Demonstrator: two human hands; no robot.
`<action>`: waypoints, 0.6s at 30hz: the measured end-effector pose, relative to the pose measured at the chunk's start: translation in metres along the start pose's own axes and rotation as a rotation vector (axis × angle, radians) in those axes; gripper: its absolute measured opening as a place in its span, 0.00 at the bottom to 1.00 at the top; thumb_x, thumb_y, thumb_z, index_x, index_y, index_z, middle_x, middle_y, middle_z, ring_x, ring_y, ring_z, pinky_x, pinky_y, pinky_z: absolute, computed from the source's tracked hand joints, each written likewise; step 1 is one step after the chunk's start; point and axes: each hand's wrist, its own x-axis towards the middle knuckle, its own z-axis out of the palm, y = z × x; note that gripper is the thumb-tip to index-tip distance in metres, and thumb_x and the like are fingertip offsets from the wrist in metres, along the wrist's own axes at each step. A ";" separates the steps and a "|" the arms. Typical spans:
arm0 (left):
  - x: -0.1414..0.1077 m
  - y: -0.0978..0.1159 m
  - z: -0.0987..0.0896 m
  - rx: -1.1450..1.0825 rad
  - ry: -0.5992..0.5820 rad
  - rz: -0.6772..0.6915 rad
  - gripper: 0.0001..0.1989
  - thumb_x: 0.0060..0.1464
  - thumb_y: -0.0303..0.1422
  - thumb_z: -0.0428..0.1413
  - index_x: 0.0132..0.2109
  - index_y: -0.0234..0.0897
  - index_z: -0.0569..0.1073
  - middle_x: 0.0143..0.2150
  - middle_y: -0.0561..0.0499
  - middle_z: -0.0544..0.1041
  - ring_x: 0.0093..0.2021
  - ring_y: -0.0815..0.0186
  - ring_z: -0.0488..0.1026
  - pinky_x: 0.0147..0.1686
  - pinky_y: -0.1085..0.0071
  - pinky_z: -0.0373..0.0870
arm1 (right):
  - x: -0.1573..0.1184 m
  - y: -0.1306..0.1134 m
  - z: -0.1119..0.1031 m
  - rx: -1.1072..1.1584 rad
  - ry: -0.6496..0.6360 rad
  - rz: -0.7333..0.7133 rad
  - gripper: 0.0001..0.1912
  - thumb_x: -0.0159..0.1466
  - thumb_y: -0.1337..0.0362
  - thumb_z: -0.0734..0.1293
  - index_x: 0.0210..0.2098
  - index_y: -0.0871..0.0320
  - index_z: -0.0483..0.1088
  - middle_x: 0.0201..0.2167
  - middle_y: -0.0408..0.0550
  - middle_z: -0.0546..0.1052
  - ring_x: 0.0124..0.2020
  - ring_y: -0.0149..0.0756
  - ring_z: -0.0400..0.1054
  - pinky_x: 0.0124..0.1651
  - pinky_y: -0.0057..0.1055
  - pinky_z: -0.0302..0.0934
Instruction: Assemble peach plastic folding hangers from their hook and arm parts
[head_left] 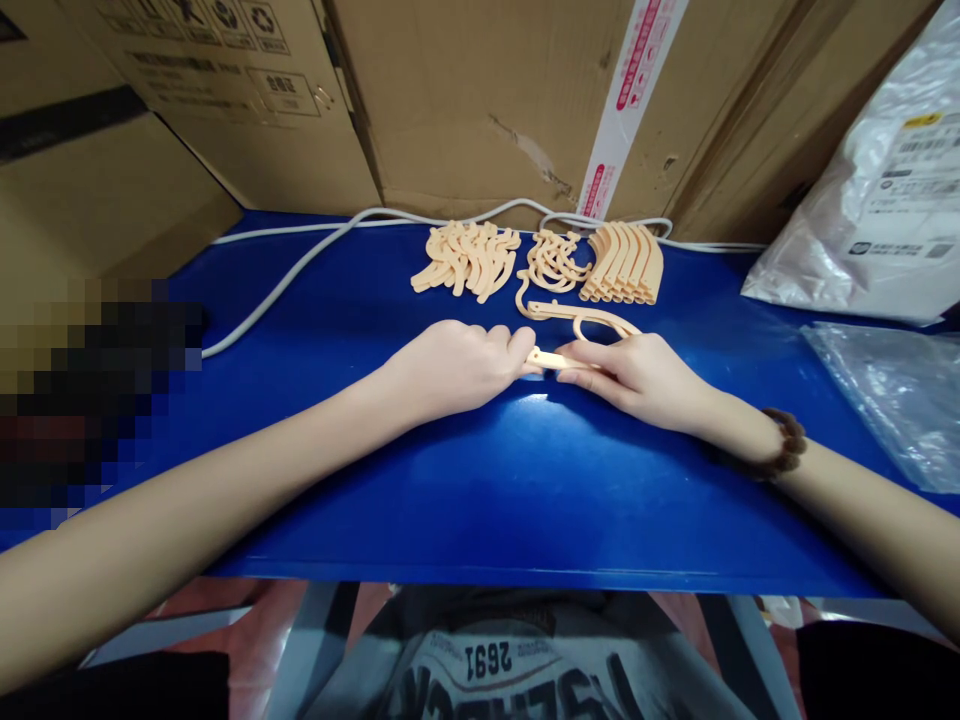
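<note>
Between my hands is a slim beige plastic hanger arm (551, 359) with a small hole near its left end. My left hand (472, 365) is closed in a fist around that end, its fingertips hidden. My right hand (637, 380), wearing a dark beaded bracelet, pinches the arm between thumb and fingers. Just beyond lies a hanger piece with a hook (523, 296) at its left and a curved arm (577, 313); its right end runs behind my right hand. Farther back are a heap of short curved pieces (469, 260), a pile of loose hooks (556, 262) and a neat row of curved arms (624, 265).
A white cable (300, 265) runs along the back of the blue table (480, 500). Cardboard boxes (480, 110) stand behind it. A white plastic parcel (870, 210) and a clear bag (892, 390) are at the right. A pixelated dark area covers the left side.
</note>
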 end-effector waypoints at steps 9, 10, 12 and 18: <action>0.000 -0.003 0.007 -0.057 -0.035 -0.005 0.25 0.70 0.43 0.36 0.40 0.31 0.71 0.24 0.46 0.74 0.21 0.61 0.72 0.18 0.69 0.45 | -0.002 0.001 0.005 -0.131 0.023 0.013 0.25 0.73 0.50 0.52 0.52 0.57 0.72 0.34 0.48 0.80 0.28 0.34 0.69 0.31 0.29 0.53; 0.000 -0.003 0.008 -0.065 -0.035 -0.008 0.25 0.70 0.43 0.37 0.40 0.31 0.71 0.24 0.46 0.74 0.21 0.61 0.72 0.18 0.69 0.45 | -0.002 0.001 0.006 -0.134 0.023 0.015 0.25 0.73 0.49 0.52 0.52 0.57 0.72 0.33 0.48 0.80 0.28 0.34 0.69 0.31 0.29 0.53; 0.000 -0.003 0.009 -0.076 -0.028 -0.005 0.24 0.70 0.43 0.37 0.40 0.31 0.71 0.23 0.46 0.74 0.20 0.61 0.71 0.18 0.70 0.45 | -0.002 0.001 0.006 -0.138 0.021 0.015 0.25 0.73 0.50 0.52 0.52 0.57 0.72 0.33 0.48 0.80 0.28 0.35 0.69 0.31 0.29 0.53; 0.000 -0.001 0.004 -0.021 0.008 0.023 0.21 0.70 0.38 0.39 0.37 0.32 0.72 0.22 0.46 0.72 0.20 0.62 0.69 0.18 0.69 0.43 | -0.001 0.001 0.003 -0.128 0.016 -0.022 0.22 0.73 0.52 0.54 0.49 0.58 0.73 0.33 0.47 0.79 0.29 0.34 0.68 0.35 0.29 0.56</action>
